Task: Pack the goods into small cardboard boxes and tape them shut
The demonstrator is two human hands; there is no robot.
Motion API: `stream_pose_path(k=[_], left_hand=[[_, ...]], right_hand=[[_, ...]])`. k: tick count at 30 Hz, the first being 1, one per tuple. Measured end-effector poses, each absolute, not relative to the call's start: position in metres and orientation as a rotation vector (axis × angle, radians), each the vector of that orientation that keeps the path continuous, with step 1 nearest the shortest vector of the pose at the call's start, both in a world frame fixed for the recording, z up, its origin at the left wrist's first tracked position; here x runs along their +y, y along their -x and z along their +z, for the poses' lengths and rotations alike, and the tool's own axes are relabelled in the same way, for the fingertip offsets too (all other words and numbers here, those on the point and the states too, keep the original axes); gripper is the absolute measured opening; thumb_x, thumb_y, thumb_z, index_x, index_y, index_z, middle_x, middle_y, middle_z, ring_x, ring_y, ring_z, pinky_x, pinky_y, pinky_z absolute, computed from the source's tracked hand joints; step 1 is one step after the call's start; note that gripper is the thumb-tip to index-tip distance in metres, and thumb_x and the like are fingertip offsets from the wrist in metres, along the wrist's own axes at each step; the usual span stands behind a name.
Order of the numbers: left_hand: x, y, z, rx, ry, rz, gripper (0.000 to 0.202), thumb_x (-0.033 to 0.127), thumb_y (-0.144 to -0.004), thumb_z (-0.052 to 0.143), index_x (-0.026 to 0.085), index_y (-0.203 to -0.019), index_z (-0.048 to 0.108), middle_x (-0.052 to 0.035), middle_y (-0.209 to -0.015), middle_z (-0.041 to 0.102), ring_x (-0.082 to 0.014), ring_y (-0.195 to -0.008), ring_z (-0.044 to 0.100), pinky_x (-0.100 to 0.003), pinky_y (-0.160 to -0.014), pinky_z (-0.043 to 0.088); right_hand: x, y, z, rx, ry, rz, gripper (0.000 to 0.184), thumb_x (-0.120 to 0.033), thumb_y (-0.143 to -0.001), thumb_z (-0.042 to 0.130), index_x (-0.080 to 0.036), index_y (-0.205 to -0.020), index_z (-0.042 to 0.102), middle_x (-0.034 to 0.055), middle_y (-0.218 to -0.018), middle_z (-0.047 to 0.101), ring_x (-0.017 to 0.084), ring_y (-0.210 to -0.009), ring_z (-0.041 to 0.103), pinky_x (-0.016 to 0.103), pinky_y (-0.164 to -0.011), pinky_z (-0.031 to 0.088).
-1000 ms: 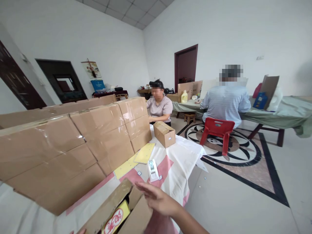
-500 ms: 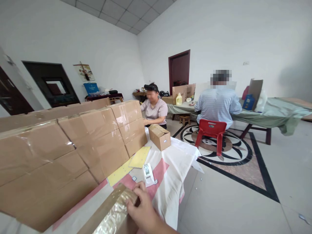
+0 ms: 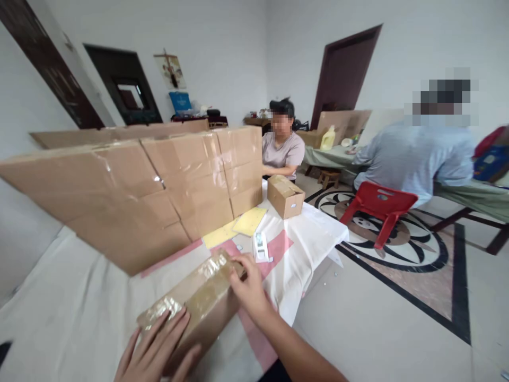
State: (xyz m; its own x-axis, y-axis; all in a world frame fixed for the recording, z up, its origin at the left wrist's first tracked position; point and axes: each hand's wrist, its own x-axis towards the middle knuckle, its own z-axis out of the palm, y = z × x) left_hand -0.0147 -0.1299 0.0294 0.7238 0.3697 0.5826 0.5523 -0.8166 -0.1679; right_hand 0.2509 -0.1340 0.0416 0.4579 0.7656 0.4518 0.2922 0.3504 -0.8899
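Note:
A long cardboard box (image 3: 207,289) with shiny tape across its top lies slanted on the cloth in front of me. My left hand (image 3: 159,345) rests on its near end, fingers spread over the tape and the side. At the far end, my right hand (image 3: 248,281) grips the corner, thumb and fingers bent around the edge. Just beyond the right hand stands a small white device (image 3: 261,248), perhaps a tape or label dispenser. Yellow sheets (image 3: 249,222) lie past the box.
Stacked taped cartons (image 3: 191,185) form a wall along the left. A smaller carton (image 3: 285,199) sits at the table's far end. One person (image 3: 284,148) sits behind it; another (image 3: 413,154) sits on a red chair (image 3: 382,204) at a green-covered table (image 3: 318,159).
My left hand has come into view and lies on the box. More of the box shows now, as the view has turned left and down. The right hand keeps its grip.

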Motion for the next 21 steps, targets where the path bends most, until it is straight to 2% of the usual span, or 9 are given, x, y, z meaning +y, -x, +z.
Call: stream_pose_path(k=[3,5,7,10,14,18,21], left_hand=[[-0.14,0.006,0.047,-0.902,2.574,-0.859,0.045,0.042,-0.096,0.059,0.026,-0.138,0.06,-0.0049,-0.129,0.072,-0.0304,-0.124,0.062,-0.045,-0.119,0.027],[-0.144,0.001,0.053,-1.04,2.552,-0.887,0.036,0.039,-0.097,0.06,0.024,-0.13,0.064,-0.0051,-0.126,0.073,-0.0298,-0.125,0.062,-0.047,-0.119,0.029],[-0.143,-0.002,0.055,-1.137,2.549,-0.888,0.032,0.036,-0.097,0.063,0.023,-0.126,0.066,-0.0057,-0.125,0.074,-0.0293,-0.125,0.062,-0.048,-0.118,0.03],[-0.132,0.002,0.054,-1.198,2.55,-0.886,0.031,0.035,-0.097,0.064,0.021,-0.125,0.066,-0.0083,-0.126,0.073,-0.029,-0.127,0.061,-0.048,-0.119,0.03],[-0.097,0.014,0.053,-1.296,2.413,-0.868,0.034,0.039,-0.096,0.065,0.024,-0.126,0.069,-0.0111,-0.126,0.07,-0.0306,-0.122,0.061,-0.049,-0.115,0.03],[-0.064,0.022,0.054,-1.334,2.348,-0.85,0.037,0.044,-0.095,0.066,0.026,-0.127,0.07,-0.0114,-0.122,0.07,-0.0299,-0.111,0.062,-0.047,-0.107,0.035],[-0.056,0.025,0.056,-1.413,2.279,-0.812,0.037,0.048,-0.093,0.067,0.027,-0.122,0.074,-0.0144,-0.132,0.064,-0.0338,-0.117,0.057,-0.05,-0.104,0.034]], right_hand=[[-0.144,-0.254,0.044,-1.083,1.21,0.484,0.029,-0.028,-0.091,0.061,-0.023,-0.119,0.064,0.0097,-0.117,0.066,0.025,-0.112,0.062,0.041,-0.1,0.05],[-0.152,-0.27,0.044,-1.003,1.159,0.514,0.032,-0.036,-0.095,0.06,-0.024,-0.126,0.061,0.0107,-0.121,0.066,0.024,-0.112,0.064,0.042,-0.1,0.053],[-0.155,-0.299,0.04,-0.893,1.203,0.377,0.029,-0.038,-0.096,0.06,-0.024,-0.122,0.061,0.0096,-0.119,0.066,0.023,-0.113,0.064,0.043,-0.103,0.052],[-0.142,-0.353,0.022,-0.812,1.316,0.276,0.026,-0.042,-0.095,0.061,-0.022,-0.112,0.063,0.0096,-0.116,0.067,0.023,-0.112,0.064,0.044,-0.104,0.052],[-0.101,-0.403,-0.007,-0.775,1.393,0.512,0.031,-0.046,-0.089,0.061,-0.02,-0.105,0.063,0.0089,-0.106,0.069,0.023,-0.102,0.068,0.043,-0.095,0.056],[-0.067,-0.408,-0.025,-0.846,1.418,0.594,0.035,-0.048,-0.084,0.063,-0.019,-0.103,0.062,0.0083,-0.103,0.068,0.023,-0.099,0.066,0.041,-0.09,0.056],[-0.061,-0.402,-0.032,-0.881,1.436,0.541,0.036,-0.045,-0.08,0.068,-0.018,-0.103,0.062,0.0083,-0.104,0.064,0.023,-0.095,0.063,0.041,-0.089,0.054]])
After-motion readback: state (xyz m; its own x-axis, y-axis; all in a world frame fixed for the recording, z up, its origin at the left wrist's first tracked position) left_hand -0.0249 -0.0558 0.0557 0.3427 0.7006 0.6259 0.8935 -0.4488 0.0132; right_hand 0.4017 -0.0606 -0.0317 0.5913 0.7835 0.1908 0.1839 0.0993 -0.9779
